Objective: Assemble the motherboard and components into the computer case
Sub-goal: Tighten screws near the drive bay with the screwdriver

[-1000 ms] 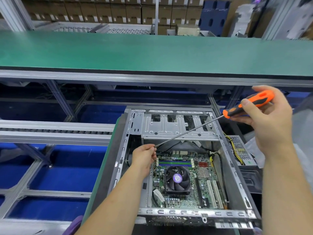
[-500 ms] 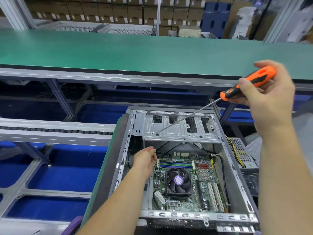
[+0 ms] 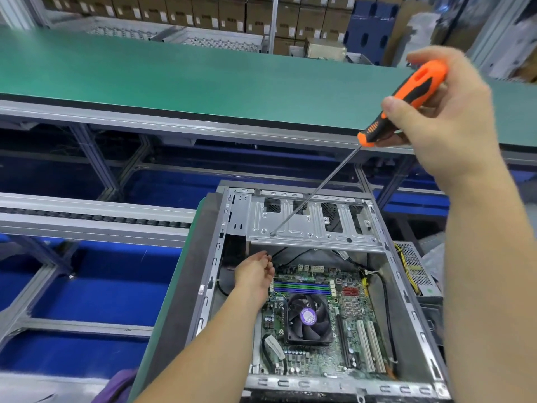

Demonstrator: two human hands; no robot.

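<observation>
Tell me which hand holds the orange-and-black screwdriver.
The right hand, raised above the case; the left hand is down inside by the motherboard without the orange-and-black screwdriver.

Orange-and-black screwdriver handle (image 3: 406,103) at two o'clock, its shaft silver. Green belt (image 3: 203,82) across twelve. Grey metal case (image 3: 313,225) at centre; green circuit board (image 3: 319,344) at five with black fan (image 3: 308,318), purple sticker. Blue floor (image 3: 87,292) at nine.

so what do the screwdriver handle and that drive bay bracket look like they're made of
Screwdriver handle: looks like moulded plastic or rubber, matte orange with black grip inserts; which of the two is unclear. Drive bay bracket: looks like stamped sheet steel, bare dull silver, with punched slots and pressed ribs.
</observation>
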